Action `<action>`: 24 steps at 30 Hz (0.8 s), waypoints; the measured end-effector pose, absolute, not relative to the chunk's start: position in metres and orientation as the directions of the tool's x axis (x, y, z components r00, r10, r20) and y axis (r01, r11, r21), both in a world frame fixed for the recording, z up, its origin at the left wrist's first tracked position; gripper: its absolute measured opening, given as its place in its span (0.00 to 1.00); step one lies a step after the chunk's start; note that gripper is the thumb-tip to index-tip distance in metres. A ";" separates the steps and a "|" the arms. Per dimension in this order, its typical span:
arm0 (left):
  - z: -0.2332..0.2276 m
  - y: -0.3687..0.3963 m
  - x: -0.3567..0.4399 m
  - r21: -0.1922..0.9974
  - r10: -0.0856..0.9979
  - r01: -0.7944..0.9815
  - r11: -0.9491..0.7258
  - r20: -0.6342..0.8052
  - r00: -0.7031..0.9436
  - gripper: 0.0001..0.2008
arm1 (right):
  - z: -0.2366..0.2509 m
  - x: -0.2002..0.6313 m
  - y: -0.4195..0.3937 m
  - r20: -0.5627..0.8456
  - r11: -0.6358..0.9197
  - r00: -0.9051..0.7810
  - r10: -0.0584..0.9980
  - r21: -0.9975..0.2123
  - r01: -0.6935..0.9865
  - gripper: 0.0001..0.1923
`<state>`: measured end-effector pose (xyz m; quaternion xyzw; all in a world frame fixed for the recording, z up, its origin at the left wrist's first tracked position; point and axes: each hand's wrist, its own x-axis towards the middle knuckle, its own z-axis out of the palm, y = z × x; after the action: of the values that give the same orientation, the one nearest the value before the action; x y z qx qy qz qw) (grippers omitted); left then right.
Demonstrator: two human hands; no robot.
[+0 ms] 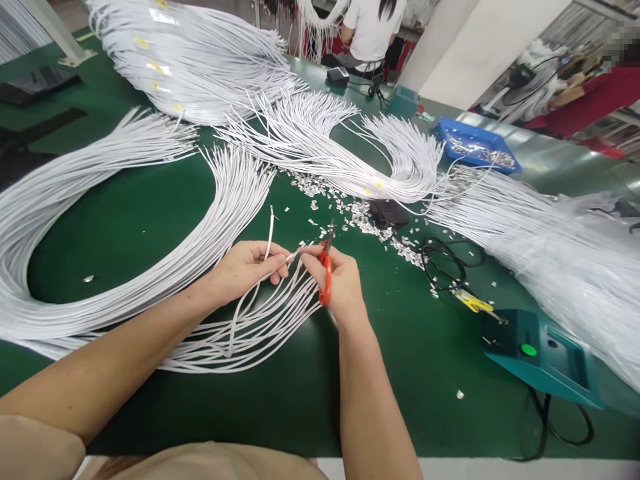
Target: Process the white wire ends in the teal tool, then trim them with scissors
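While both forearms run off the bottom edge, left hand (247, 267) pinching a white cable (271, 230) by its end, right hand (336, 279) closed round red-handled scissors (326, 272), blade tips hard to make out, bare green table (300, 393) near, cable bundles (310, 137) beyond, seated person cut off at top

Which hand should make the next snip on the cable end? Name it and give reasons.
Right. The right hand holds the red-handled scissors, blades by the white cable tip, while the left hand pinches that cable.
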<state>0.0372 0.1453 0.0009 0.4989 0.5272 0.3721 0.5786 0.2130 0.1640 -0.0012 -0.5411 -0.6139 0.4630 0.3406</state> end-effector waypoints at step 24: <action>-0.008 0.142 0.040 0.961 0.996 0.263 0.083 -0.070 -0.058 0.12 | -0.003 0.188 0.149 0.164 0.199 -0.161 0.973 -0.952 0.235 0.09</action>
<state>0.0398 0.1421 -0.0081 0.5304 0.5933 0.4208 0.4354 0.1878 0.1490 -0.0031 -0.4746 -0.6364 0.4187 0.4410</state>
